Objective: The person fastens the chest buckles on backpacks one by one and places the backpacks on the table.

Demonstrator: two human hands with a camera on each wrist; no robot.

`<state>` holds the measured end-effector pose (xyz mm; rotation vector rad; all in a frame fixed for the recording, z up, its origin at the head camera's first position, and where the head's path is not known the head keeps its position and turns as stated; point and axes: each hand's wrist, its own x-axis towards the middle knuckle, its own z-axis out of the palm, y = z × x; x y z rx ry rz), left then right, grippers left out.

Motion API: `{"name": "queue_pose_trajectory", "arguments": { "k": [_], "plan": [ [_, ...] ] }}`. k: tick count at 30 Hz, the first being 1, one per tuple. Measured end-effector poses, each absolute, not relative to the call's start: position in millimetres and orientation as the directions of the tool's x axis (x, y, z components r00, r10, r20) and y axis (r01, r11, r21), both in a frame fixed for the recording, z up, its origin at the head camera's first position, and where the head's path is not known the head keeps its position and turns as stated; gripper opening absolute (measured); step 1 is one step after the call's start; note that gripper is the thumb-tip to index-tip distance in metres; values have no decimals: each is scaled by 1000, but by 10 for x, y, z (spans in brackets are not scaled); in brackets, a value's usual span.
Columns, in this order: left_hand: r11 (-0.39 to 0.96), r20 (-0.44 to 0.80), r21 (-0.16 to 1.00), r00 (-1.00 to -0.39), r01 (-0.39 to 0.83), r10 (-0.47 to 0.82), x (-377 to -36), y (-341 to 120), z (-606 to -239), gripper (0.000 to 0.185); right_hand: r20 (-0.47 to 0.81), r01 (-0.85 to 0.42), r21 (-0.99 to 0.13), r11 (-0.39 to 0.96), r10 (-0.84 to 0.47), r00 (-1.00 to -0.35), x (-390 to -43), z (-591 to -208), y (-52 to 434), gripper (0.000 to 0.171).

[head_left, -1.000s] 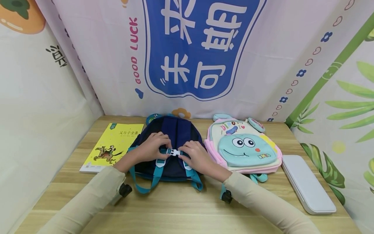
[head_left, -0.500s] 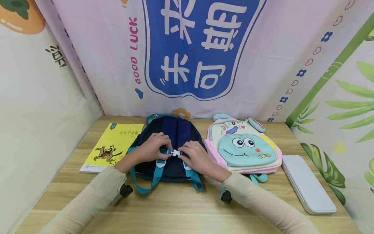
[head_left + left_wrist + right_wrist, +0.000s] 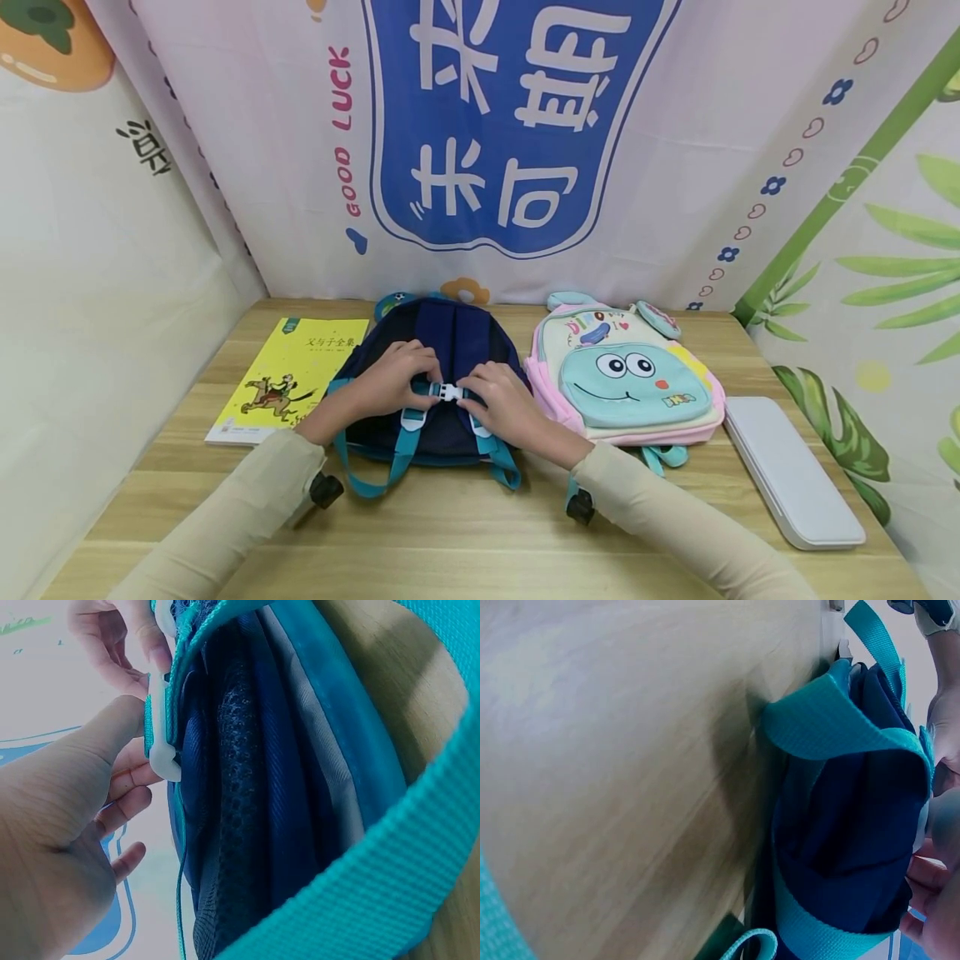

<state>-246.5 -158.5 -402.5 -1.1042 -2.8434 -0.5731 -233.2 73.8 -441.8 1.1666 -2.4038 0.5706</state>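
Observation:
A navy backpack with teal straps lies face down on the wooden table. Across its back runs a chest strap with a white plastic buckle. My left hand pinches the strap at the buckle's left side; my right hand pinches it at the right side. In the left wrist view the white buckle sits between thumb and fingers of my left hand, beside the backpack. The right wrist view shows the backpack, a teal strap and fingertips at the edge.
A yellow book lies left of the navy backpack. A pink and cream cartoon-face backpack lies to the right, and a white flat case beyond it near the table's right edge. Printed cloth hangs behind and on both sides.

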Motion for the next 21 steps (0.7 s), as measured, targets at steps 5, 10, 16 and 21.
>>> {"name": "queue_pose_trajectory", "arguments": {
  "k": [5, 10, 16, 21],
  "plan": [
    [676, 164, 323, -743, 662, 649, -2476, -1582, -4029, 16, 511, -800, -191, 569, -638, -576, -2325, -4411, 735, 20],
    [678, 159, 318, -743, 662, 650, -2478, -1577, -4030, 16, 510, -798, -195, 570, -637, -579, -2317, -4407, 731, 20],
    [683, 156, 314, -746, 659, 648, -2476, -1567, -4031, 16, 508, -795, -198, 574, -633, -584, -2308, -4401, 730, 19],
    [687, 156, 302, -745, 661, 649, -2486, -1565, -4047, 17, 501, -790, -210, 576, -630, -593, -2306, -4398, 730, 19]
  ]
}}
